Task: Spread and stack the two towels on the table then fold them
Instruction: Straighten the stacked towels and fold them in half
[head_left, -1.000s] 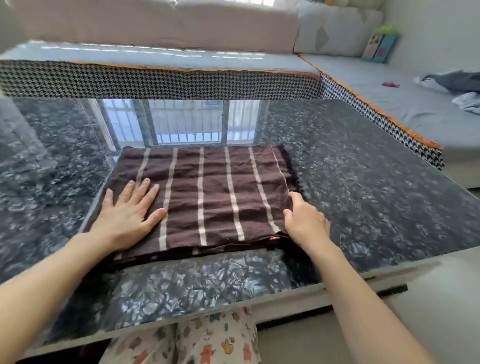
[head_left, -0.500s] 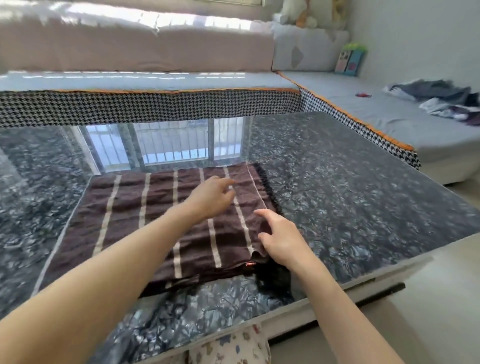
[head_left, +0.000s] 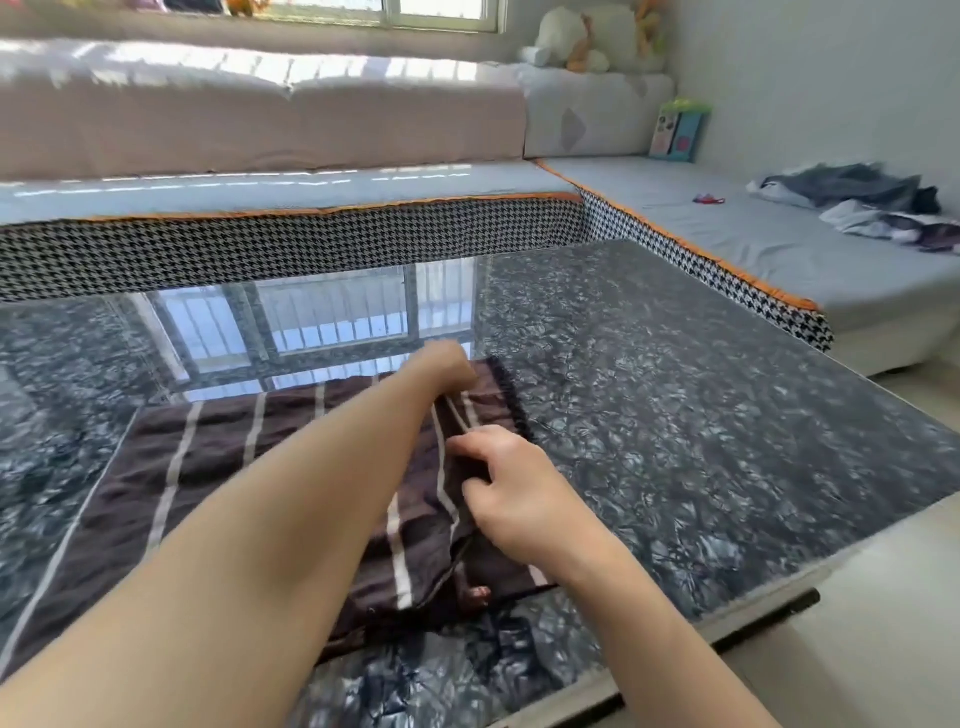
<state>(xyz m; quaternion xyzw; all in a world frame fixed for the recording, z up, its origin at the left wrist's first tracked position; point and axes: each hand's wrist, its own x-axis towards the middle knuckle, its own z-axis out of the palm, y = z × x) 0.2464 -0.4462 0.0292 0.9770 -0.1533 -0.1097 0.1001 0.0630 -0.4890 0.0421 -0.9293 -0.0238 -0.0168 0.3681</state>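
— Where's the left hand (head_left: 451, 370)?
— Far out across the body, bare forearm stretched diagonally from the lower left, fingers curled down and gripping the towel (head_left: 218, 467) at its far right corner.
— And the right hand (head_left: 511, 491)?
— Nearer, just right of that forearm, knuckles up, fingers bent and pinching the towel's right edge. Its arm comes in from the lower right.

- Two bare forearms reach into view from the bottom edge, with no sleeves, cuffs or gloves on either one.
- The left hand (head_left: 449, 366) is bare, with no ring, watch or bracelet showing on the part in view; its outline is slightly blurred.
- The right hand (head_left: 511, 491) is also bare, with no jewellery, and its wrist is uncovered. Its fingernails cannot be made out.
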